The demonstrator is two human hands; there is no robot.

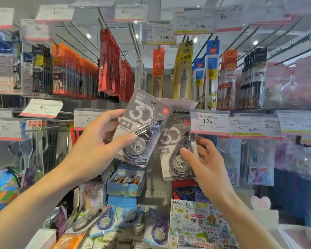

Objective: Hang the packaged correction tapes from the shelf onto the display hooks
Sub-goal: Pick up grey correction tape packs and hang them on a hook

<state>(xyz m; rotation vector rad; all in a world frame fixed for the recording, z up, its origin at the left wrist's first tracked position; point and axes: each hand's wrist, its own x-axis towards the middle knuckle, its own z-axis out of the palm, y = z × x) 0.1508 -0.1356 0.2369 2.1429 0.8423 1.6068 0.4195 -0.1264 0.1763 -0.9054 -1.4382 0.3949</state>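
At frame centre, the left hand (99, 141) grips a tilted grey carded correction tape in a clear blister (142, 126). Just right, the right hand (203, 159) pinches a second grey correction tape pack (176, 150), hanging upright below a white price tag marked 12.90 (209, 122). Blue-cased tape packs (104, 221) lie on the shelf, lower centre. Red carded packs (109, 63) hang above.

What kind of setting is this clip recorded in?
Most likely a stationery aisle in a retail shop. Carded pens and refills hang in rows on display hooks, price tags sit in clear holders along the rails, and the left hand holds a packaged correction tape up to the rack.
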